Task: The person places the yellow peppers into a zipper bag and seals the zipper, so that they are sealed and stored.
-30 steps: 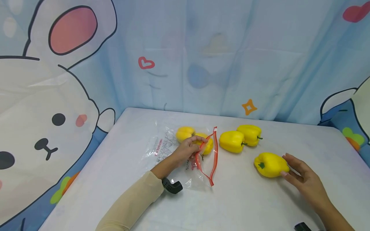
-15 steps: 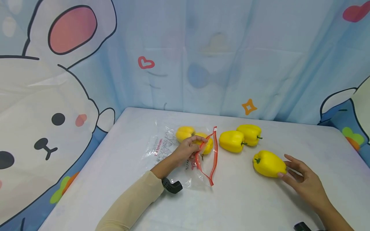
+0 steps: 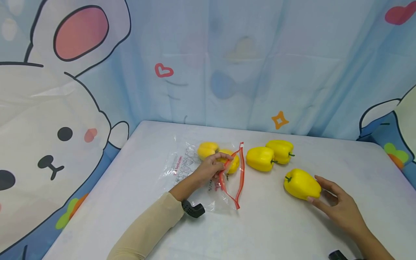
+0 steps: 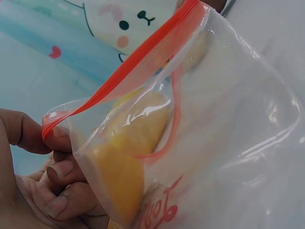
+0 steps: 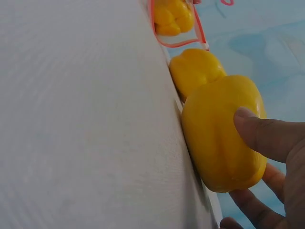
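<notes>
My left hand (image 3: 209, 169) pinches the red-edged mouth of a clear zip bag (image 4: 238, 119); in the left wrist view its fingers hold one corner of the red strip. The mouth gapes toward the right. Two yellow bell peppers (image 3: 208, 149) lie inside the bag, partly hidden by the hand. On the right, my right hand (image 3: 339, 204) holds another yellow bell pepper (image 3: 302, 184) by its blunt end, its stem facing left. The right wrist view has the thumb (image 5: 267, 133) on the pepper's side and other fingers at its underside.
Two more yellow bell peppers (image 3: 260, 159) (image 3: 281, 151) sit side by side behind, between the bag and the right hand. Everything rests on a white table (image 3: 266, 231). A blue cartoon curtain (image 3: 240, 72) hangs along its far edge.
The right hand and its pepper have shifted slightly left, and the pepper has turned a little, its stem tilting up. The left hand and the bag stay put.
</notes>
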{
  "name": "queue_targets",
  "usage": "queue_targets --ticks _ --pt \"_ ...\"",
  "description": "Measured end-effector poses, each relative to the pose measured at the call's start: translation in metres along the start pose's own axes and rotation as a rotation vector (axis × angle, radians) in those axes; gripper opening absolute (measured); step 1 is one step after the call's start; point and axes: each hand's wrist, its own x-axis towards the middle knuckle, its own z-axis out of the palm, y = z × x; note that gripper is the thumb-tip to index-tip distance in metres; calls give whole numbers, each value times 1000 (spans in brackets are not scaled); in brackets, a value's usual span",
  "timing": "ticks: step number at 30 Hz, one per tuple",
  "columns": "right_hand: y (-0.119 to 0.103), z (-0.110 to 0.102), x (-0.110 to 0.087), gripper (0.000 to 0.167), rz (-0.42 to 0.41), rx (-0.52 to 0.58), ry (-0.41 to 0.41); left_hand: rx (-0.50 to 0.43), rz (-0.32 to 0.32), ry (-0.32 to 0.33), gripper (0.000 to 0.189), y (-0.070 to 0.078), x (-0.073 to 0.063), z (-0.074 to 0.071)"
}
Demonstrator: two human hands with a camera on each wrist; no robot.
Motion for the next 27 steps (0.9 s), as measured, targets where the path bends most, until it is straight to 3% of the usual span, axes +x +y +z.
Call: queue_targets --ticks 27 --pt "-5 1 -1 85 19 9 15 9 7 -8 37 -2 1 0"
